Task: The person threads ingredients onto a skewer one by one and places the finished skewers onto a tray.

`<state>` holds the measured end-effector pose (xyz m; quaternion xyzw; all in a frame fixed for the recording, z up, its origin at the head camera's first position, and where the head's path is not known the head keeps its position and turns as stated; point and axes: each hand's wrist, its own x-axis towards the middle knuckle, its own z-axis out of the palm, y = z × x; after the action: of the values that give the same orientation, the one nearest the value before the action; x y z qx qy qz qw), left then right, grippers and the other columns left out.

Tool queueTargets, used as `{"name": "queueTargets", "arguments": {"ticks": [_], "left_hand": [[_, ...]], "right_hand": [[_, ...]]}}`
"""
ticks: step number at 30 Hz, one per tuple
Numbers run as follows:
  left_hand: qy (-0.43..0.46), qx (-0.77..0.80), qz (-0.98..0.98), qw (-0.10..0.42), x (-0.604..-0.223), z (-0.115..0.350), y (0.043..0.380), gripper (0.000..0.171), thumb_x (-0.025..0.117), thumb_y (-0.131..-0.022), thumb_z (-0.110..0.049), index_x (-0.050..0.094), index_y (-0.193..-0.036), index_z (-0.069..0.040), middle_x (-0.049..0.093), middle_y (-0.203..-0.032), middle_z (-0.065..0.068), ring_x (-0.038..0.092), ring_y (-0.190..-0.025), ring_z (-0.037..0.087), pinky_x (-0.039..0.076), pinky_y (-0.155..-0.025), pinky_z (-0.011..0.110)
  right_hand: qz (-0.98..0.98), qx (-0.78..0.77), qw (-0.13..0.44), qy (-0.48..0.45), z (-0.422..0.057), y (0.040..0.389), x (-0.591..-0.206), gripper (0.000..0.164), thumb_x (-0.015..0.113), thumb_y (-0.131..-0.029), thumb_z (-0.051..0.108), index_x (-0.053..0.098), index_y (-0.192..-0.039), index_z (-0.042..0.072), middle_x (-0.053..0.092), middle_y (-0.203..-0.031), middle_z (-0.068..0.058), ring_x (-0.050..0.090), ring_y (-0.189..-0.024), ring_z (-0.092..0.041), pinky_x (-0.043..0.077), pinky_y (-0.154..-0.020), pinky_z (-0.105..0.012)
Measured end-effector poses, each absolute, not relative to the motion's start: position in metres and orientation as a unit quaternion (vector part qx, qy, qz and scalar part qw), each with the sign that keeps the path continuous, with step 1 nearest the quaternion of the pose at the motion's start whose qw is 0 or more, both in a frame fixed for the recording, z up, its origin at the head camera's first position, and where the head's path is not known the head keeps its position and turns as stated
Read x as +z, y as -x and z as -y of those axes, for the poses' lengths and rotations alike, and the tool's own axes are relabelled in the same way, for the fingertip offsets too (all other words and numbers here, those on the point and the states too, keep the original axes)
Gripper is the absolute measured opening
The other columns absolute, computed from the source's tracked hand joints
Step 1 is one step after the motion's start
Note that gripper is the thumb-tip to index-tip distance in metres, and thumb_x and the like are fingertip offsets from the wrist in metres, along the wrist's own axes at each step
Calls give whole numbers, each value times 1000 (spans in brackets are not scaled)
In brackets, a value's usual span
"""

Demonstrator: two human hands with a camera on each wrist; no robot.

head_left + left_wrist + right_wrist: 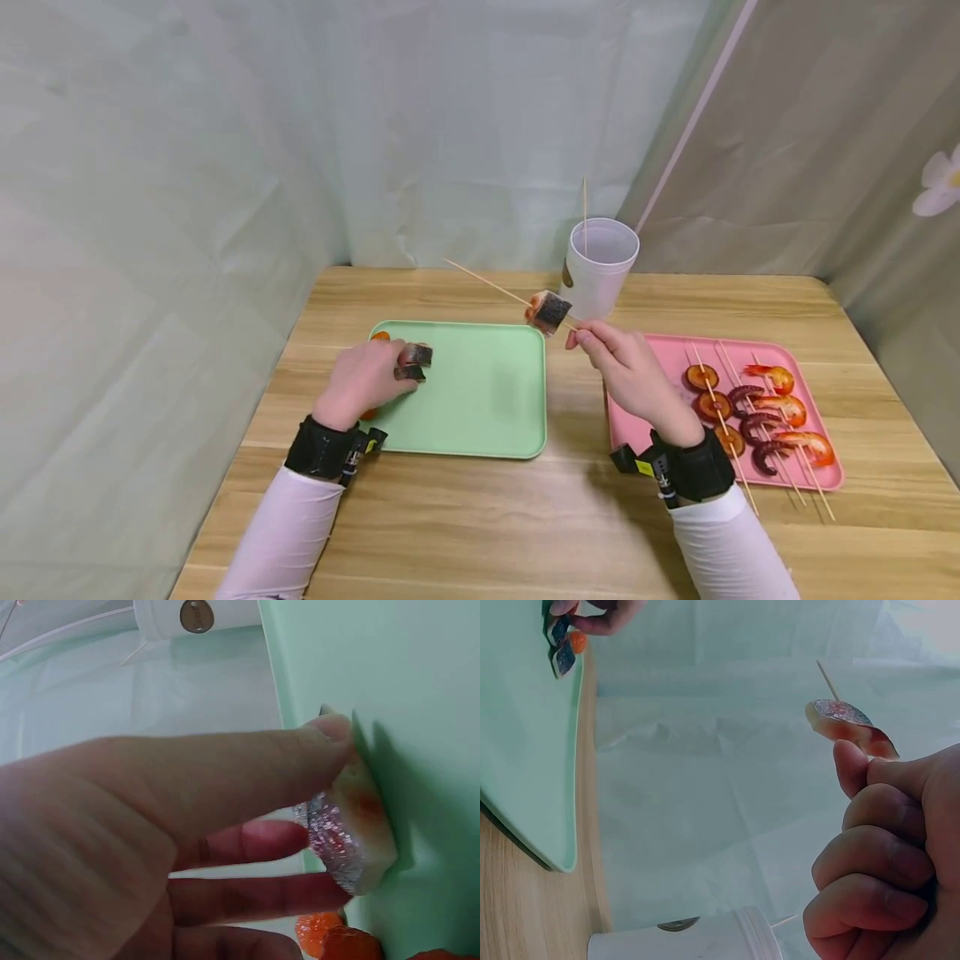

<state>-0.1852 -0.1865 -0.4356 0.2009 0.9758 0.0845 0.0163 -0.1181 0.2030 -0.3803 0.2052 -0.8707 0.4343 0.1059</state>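
My right hand (630, 367) pinches a bamboo skewer (483, 281) near one end, above the table between the two trays. One chunk of fish (551, 312) with dark, silvery skin is threaded on it, close to the fingertips. At the left end of the green tray (480, 400), my left hand (363, 375) holds a fish chunk (364, 814) between thumb and fingers, low over the tray surface. Two fish chunks (416, 355) show by those fingers in the head view. Orange pieces (319, 930) lie beside the hand, mostly hidden by it.
A white cup (600, 275) with a skewer in it stands at the back. On the right, a pink tray (626, 425) bears loaded skewers: brown round slices (712, 407), tentacle pieces (761, 427) and shrimp (780, 410). Their stick ends overhang its front edge. A curtain hangs behind the table.
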Motion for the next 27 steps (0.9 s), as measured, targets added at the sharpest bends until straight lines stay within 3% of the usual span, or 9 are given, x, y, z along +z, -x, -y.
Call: {"name": "queueTargets", "arguments": {"ticks": [5,14,21,27], "left_hand": [[-177,92,-979,39,-435,186,187,54,95,-79,-43,69,-105,-3,67,-84,6,63,-70,22,52,-58,43],[-143,157,-972,99,-440,190,191,58,93,-80,-37,63,-114,-2,66,-87,6,59,-70,22,48,-60,38],[-165,201,-961,97,-438,194,194,25,81,-88,-20,62,-91,-5,49,-77,4,49,-65,21,39,-60,35],[-182,302,-930,100,-433,192,195,29,71,-104,-29,52,-98,-8,45,-76,2,46,-64,19,38,-60,34]], "right_hand": [[869,436,107,-207,-203,118,-379,22,52,-114,12,73,-107,8,56,-79,0,52,-71,-20,41,-67,-34],[868,439,103,-206,-204,118,-379,22,52,-114,12,73,-107,9,53,-77,1,51,-69,-19,41,-66,-34],[870,436,106,-206,-205,119,-379,22,52,-114,12,73,-107,8,53,-77,-1,51,-69,-19,41,-66,-34],[867,438,106,-212,-206,120,-380,23,51,-114,12,73,-108,8,53,-77,1,51,-70,-18,40,-66,-33]]}}
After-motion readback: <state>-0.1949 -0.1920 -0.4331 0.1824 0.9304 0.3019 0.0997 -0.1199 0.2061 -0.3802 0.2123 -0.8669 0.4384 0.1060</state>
